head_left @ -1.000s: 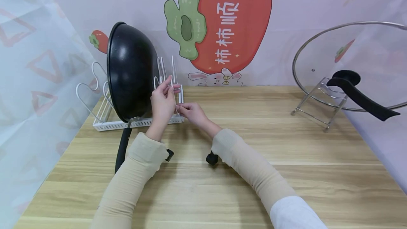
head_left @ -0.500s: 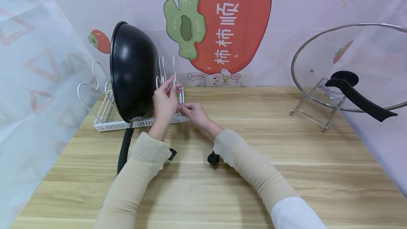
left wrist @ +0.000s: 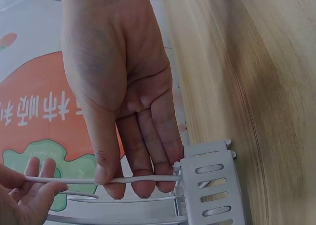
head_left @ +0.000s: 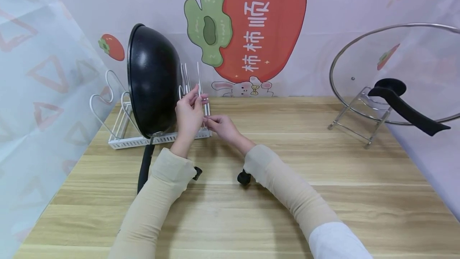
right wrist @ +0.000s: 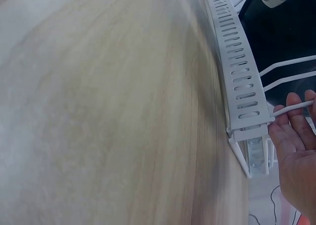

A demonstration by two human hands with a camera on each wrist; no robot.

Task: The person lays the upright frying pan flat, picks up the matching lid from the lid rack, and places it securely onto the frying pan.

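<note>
Probably, the white wire divider (left wrist: 79,181) is light and stiff, its coating slightly slick, best held along its straight stem. Left hand (head_left: 189,110) and right hand (head_left: 224,127) both pinch it, left higher; its long axis rises nearly upright from the pan rack (head_left: 133,142) below them.

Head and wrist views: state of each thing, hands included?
White rack: standing on the table
Wok: on edge in the rack, handle toward the front
Rack wire: nearly upright, gripped
Left hand: pinching that wire's upper part
Right hand: pinching it lower down
Glass lid: tilted up in the metal stand
Metal stand: on the table
</note>
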